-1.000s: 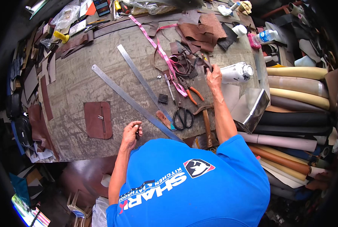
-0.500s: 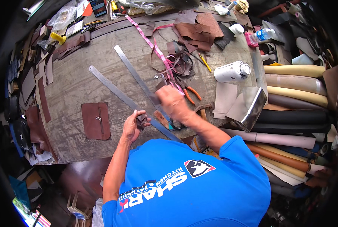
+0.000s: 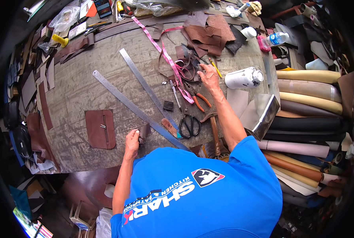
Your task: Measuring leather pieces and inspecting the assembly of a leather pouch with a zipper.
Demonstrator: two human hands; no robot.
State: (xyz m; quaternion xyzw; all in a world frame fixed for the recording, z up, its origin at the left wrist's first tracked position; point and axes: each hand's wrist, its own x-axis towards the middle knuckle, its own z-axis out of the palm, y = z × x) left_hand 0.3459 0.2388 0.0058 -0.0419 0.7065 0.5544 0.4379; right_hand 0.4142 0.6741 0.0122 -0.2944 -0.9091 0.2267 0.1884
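My left hand is closed on a small dark brown leather piece at the table's near edge. Farther off, my right hand reaches over the edge of a tangle of dark leather strips, its fingers apart and nothing visible in them. A yellow pencil lies just past those fingers. A small black square rests between the hands, by a white pen and orange-handled pliers. Black-handled scissors lie nearer me. A reddish-brown leather panel with a zipper sits left of my left hand.
Two steel rulers slant across the worn table. A hammer lies near the front edge, a white bottle to the right. Leather scraps pile at the back. Rolls of material are stacked beyond the right edge.
My right hand has moved away and right, from above the scissors to the strips and pencil. The black square now shows on the table. My left hand has lowered slightly toward me.
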